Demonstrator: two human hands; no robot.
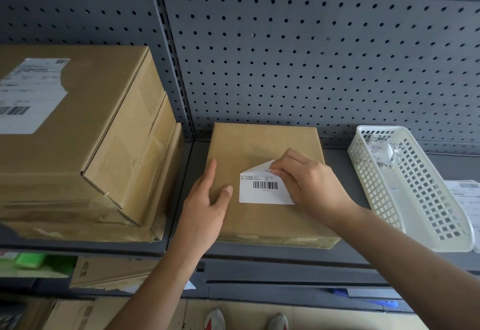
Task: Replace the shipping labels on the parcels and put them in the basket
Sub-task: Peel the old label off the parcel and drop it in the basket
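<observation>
On the shelf [358, 250], right hand [310, 186] fingers pinch a lifted corner of the label [259, 193], left hand [205, 201] flat on the parcel [265, 142]

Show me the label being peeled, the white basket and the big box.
label [259, 196]: head view, blank part below barcode.
white basket [428, 199]: head view, latticed side wall.
big box [88, 111]: head view, bare top face.

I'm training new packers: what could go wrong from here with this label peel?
1. The right hand pinches only the lifted corner of the label; it may tear, much like the ragged label on the big box.
2. The left hand only presses flat on the parcel, so a hard pull could shift it.
</observation>
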